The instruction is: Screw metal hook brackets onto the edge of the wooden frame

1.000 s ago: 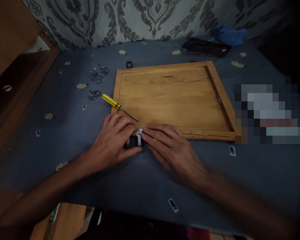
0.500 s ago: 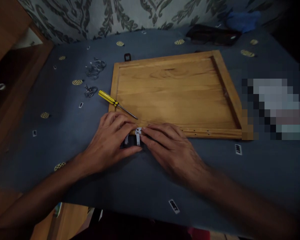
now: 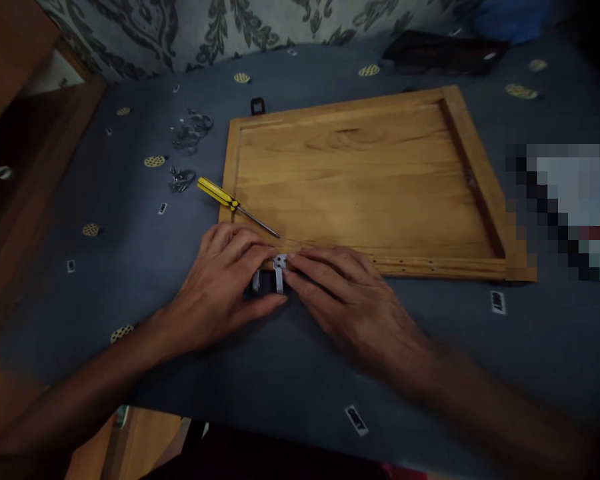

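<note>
A small silver metal bracket point(image 3: 279, 262) with screw holes sits at the near edge of a framed wooden panel point(image 3: 350, 180), its prongs sticking out toward me. My left hand point(image 3: 220, 287) grips it from the left, fingers curled over the panel's rim and thumb below the prongs. From the other side, my right hand point(image 3: 353, 300) pinches the bracket's right edge with its fingertips, the rest of the hand lying along the near rail. A yellow-handled screwdriver point(image 3: 217, 193) rests across the panel's left rim, tip just beyond my left fingers.
Left of the panel lie a small pile of screws point(image 3: 180, 179) and a clear plastic bag point(image 3: 193, 132). A black loop-shaped piece point(image 3: 257, 106) touches the far rim. At the back right sits a dark case point(image 3: 445, 53) beside a blue cloth point(image 3: 513, 19). Blue patterned cloth covers the table.
The view has shifted slightly, and the panel's right side appears farther right. Both hands stay on the bracket in the same pose.
</note>
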Available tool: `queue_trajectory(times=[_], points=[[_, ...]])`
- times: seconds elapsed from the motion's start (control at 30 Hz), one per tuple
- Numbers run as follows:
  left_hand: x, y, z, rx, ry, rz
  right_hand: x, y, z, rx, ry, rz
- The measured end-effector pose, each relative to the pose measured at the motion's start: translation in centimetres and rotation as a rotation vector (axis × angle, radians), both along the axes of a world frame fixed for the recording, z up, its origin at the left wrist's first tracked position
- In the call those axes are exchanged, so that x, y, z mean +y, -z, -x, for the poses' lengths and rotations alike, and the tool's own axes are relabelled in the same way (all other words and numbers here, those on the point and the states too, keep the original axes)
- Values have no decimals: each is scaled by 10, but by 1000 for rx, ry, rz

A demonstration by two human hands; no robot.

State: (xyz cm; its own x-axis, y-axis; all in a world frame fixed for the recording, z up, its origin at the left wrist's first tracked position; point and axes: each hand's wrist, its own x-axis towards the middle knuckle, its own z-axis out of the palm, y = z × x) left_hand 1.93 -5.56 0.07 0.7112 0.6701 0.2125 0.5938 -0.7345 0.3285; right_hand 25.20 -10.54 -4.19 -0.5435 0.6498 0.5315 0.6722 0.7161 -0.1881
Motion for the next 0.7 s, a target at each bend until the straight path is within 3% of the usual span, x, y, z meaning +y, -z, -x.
queue_trajectory(times=[0.47, 0.7], points=[[1, -4, 0, 17, 9, 25, 1, -5, 1, -27, 14, 4], [3, -1, -1, -2, -56, 58, 1, -9, 2, -76, 21, -3]])
